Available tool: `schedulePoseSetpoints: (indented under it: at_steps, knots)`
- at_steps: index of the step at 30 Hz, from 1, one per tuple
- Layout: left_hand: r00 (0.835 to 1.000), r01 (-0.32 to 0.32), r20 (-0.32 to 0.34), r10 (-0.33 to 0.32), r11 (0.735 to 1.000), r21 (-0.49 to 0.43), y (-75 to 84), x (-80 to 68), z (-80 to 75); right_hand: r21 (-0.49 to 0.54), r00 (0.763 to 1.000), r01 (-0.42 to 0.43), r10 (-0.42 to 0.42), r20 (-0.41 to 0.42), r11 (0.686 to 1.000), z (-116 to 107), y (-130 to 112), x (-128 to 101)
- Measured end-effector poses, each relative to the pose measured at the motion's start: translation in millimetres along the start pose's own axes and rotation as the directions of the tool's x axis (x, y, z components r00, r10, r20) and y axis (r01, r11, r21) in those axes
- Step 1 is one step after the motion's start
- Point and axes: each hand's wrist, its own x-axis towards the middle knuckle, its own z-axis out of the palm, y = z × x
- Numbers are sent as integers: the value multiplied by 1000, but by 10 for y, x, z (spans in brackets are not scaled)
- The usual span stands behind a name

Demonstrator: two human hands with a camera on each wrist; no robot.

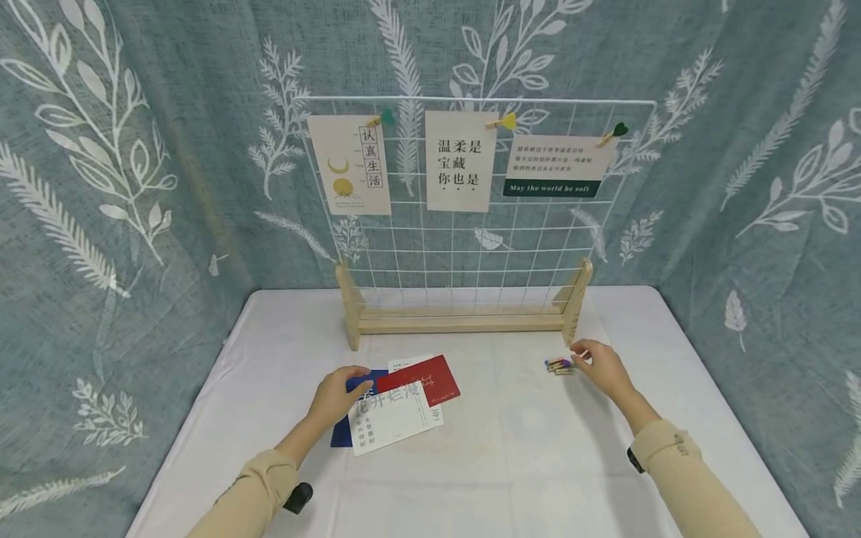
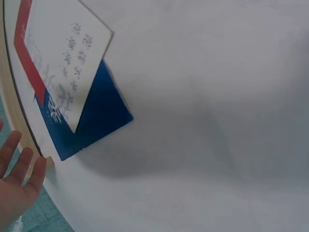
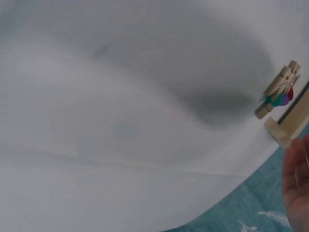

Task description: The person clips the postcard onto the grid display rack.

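Observation:
A stack of cards lies on the white table (image 1: pixel 525 456): a blue card (image 1: pixel 341 437) at the bottom, a white card with printed characters (image 1: pixel 390 418) on it, and a red card (image 1: pixel 420 379) on top. My left hand (image 1: pixel 339 394) rests on the stack's left end with relaxed fingers. The left wrist view shows the blue card (image 2: pixel 96 121), the white card (image 2: pixel 67 43) and my straight fingers (image 2: pixel 19 164). Small wooden clothespins (image 1: pixel 558 365) lie in a cluster right of centre. My right hand (image 1: pixel 599 368) is just beside them with its fingers extended, and the clothespins (image 3: pixel 277 94) lie apart from that hand (image 3: pixel 297 186).
A white wire grid panel (image 1: pixel 471 246) stands on a wooden base (image 1: pixel 464 323) at the back of the table. Three cards are clipped along its top. Patterned blue-grey curtains enclose the table on three sides. A foot of the base (image 3: pixel 289 128) is close to the clothespins.

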Motion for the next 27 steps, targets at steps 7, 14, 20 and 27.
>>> schedulePoseSetpoints:
  at_steps: [7, 14, 20, 27]
  knots:
    - [995, -31, 98, 21, 995, 99, -74, -76, 5, 16, 998, -58, 57, 39, 998, 68, 42, -65]
    - [981, -65, 195, 19, 970, 234, -193, -175, 4, 57, 997, -66, 63, 48, 996, 160, 84, -97]
    - [969, -105, 243, 39, 958, 266, -235, -210, -13, 80, 997, -68, 65, 36, 995, 195, 90, -107]
    - [959, -86, 284, 2, 956, 282, -222, -279, -17, 92, 991, -124, 120, 53, 988, 271, 106, -173]
